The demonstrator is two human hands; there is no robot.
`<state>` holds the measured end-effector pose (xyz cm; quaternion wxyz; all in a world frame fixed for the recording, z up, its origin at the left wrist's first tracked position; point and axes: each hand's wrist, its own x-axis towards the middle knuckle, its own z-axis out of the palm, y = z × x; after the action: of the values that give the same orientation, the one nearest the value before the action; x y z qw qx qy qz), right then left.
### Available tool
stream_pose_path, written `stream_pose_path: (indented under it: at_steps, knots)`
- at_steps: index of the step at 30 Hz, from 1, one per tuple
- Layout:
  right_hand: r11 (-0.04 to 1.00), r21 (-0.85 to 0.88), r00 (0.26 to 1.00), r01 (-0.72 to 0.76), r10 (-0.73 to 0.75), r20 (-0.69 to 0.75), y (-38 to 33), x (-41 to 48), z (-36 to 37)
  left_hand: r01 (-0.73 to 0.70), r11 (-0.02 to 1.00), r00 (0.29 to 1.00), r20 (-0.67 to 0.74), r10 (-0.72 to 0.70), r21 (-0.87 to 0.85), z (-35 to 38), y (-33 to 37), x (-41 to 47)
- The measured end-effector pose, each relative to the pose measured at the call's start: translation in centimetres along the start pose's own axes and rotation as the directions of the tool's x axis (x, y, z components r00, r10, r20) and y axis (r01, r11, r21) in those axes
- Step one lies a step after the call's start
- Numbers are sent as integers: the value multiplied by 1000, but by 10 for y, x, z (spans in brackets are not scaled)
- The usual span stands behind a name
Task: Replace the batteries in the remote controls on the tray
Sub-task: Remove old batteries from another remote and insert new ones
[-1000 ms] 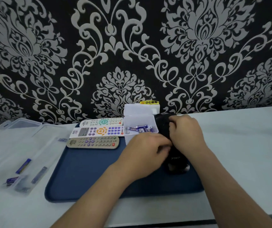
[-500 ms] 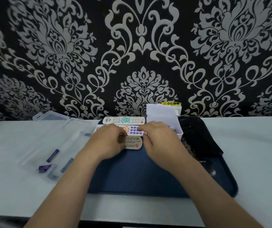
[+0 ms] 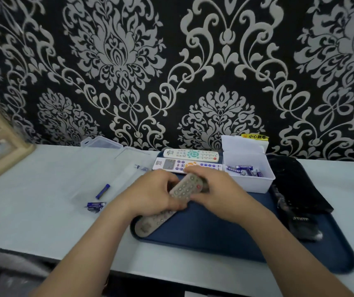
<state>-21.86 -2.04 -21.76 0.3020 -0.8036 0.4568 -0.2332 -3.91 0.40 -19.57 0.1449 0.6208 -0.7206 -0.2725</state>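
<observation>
Just lifted from the tray's (image 3: 214,234) back row, grey remote (image 3: 185,188) now slanting buttons-up over the tray's left front, gripped mid-body by curled fingers of left hand (image 3: 152,195) and right hand (image 3: 217,189), likely next for opening.

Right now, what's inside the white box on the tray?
Loose blue batteries lie in the box. Its near wall hides part of the floor, so more may be there.
</observation>
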Motion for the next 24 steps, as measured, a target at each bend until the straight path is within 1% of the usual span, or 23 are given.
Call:
stream_pose_path:
  at_steps: [1, 2, 3, 4, 5, 6, 7, 8, 9, 10, 11, 12, 14, 15, 16, 17, 18, 19, 20, 22, 24]
  knots:
    - [958, 282, 995, -48, 70, -69, -6, 1, -3, -19, 991, 996, -91, 7, -133, -1, 2, -2]
    - [817, 570, 984, -90, 161, -76, -12, 1, -5, -47, 974, 977, -213, 0, -220, -1, 4, -3]
    - [624, 769, 973, -136, 229, -13, -18, 1, -7, -76, 971, 937, -350, -8, -227, 2, 6, -3]
    - [478, 857, 965, -193, 248, 79, -23, 1, -4, -97, 982, 878, -478, 9, -160, 5, 9, -3]
    - [427, 871, 961, -241, 229, 154, -27, 1, 0, -107, 992, 824, -564, 52, -65, 10, 14, -3]
    - [429, 866, 961, -258, 202, 186, -31, 1, 6, -123, 992, 795, -598, 100, 4, 14, 19, -3]
    - [447, 861, 966, -242, 191, 172, -35, 0, 10, -138, 990, 794, -595, 127, 26, 18, 24, -4]
    - [464, 864, 974, -198, 194, 119, -37, 0, 13, -157, 988, 813, -568, 126, -5, 20, 26, -3]
    - [466, 874, 978, -140, 201, 50, -37, 1, 12, -172, 979, 842, -532, 91, -106, 18, 27, -4]
    - [445, 891, 979, -89, 206, -5, -35, 1, 9, -188, 948, 871, -489, 39, -258, 14, 29, -4]
    - [402, 914, 977, -53, 212, -37, -33, 1, 3, -208, 887, 894, -448, 2, -412, 10, 29, -5]
    - [333, 942, 975, -29, 217, -46, -30, 1, -5, -227, 849, 895, -446, -11, -476, 7, 27, -4]
    - [203, 979, 979, -8, 200, -34, -24, -1, -17, -188, 895, 866, -497, -42, -404, 3, 20, -3]
    - [162, 987, 982, -10, 186, -21, -23, -1, -19, -152, 905, 877, -477, -62, -398, 2, 17, -3]
    - [135, 991, 984, -11, 177, -13, -22, -2, -19, -123, 882, 912, -403, -80, -455, 2, 16, -4]
    - [117, 993, 984, -8, 175, -13, -22, -1, -19, -102, 831, 949, -305, -85, -547, 2, 18, -6]
    - [102, 995, 984, 3, 179, -22, -23, -1, -18, -87, 772, 971, -228, -77, -629, 4, 21, -6]
    - [84, 996, 983, 18, 183, -33, -24, 0, -15, -93, 723, 976, -206, -70, -685, 6, 23, -7]
    - [64, 997, 981, 30, 191, -41, -24, 1, -13, -114, 701, 971, -228, -71, -704, 8, 26, -8]
    - [61, 998, 974, 30, 224, -44, -23, 4, -11, -155, 666, 955, -284, -89, -730, 14, 32, -6]
    - [124, 992, 970, 10, 240, -40, -22, 6, -10, -187, 650, 939, -328, -101, -736, 22, 35, -4]
